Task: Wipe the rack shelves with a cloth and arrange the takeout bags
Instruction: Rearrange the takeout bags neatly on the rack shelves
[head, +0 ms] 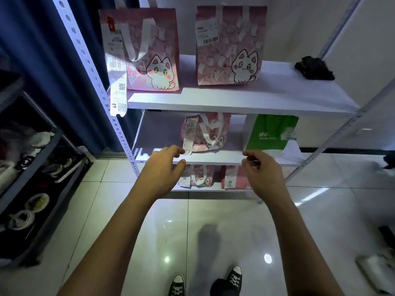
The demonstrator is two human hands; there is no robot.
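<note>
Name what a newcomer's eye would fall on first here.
Two pink cat bags stand side by side on the top shelf. A green bag sits right on the middle shelf. Both hands reach toward that shelf, holding nothing.

The setting is a takeout pickup or storage area in a food-service premises. Indicators: a white slotted-angle metal rack (89, 67) with flat white shelves (245, 99); pink cat-print takeout bags (147, 50) standing on several shelves, each carrying printed order receipts (117, 90) with barcodes and QR codes; one green branded bag (271, 133) on the middle shelf. A second, dark rack (32, 167) at left holds dishes. The floor (192, 231) is glossy light tile.
</note>
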